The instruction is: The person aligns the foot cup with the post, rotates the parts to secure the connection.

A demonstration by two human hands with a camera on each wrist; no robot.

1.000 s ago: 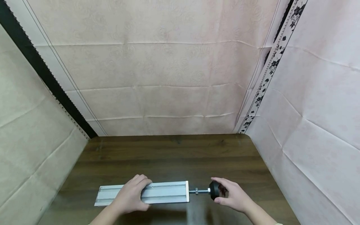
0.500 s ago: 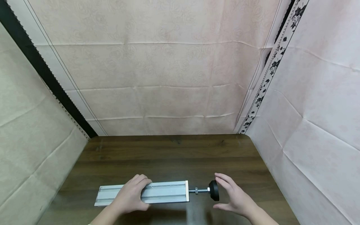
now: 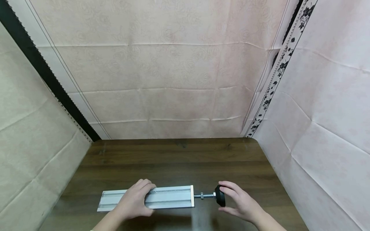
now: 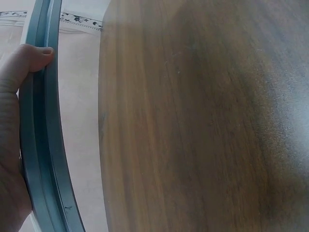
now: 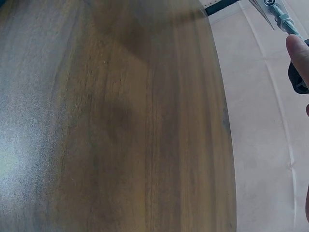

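Note:
A silver grooved aluminium profile with a pale end cap lies level across the lower middle of the head view. My left hand grips it near its middle, the thumb along the near edge; the left wrist view shows that thumb over the groove. From the capped end sticks out a threaded rod with nuts, ending in a black levelling foot. My right hand holds this foot at its rim, fingers on the far side and thumb on the near side. In the right wrist view the thumb overlaps the foot.
Below the profile is a dark wood-grain table. Pale creased cloth hangs behind it and at the left and right, the right one with a black floral border.
The right hand drew back from the black foot with fingers spread, then came in again round its rim. The left hand and the profile have stayed in place.

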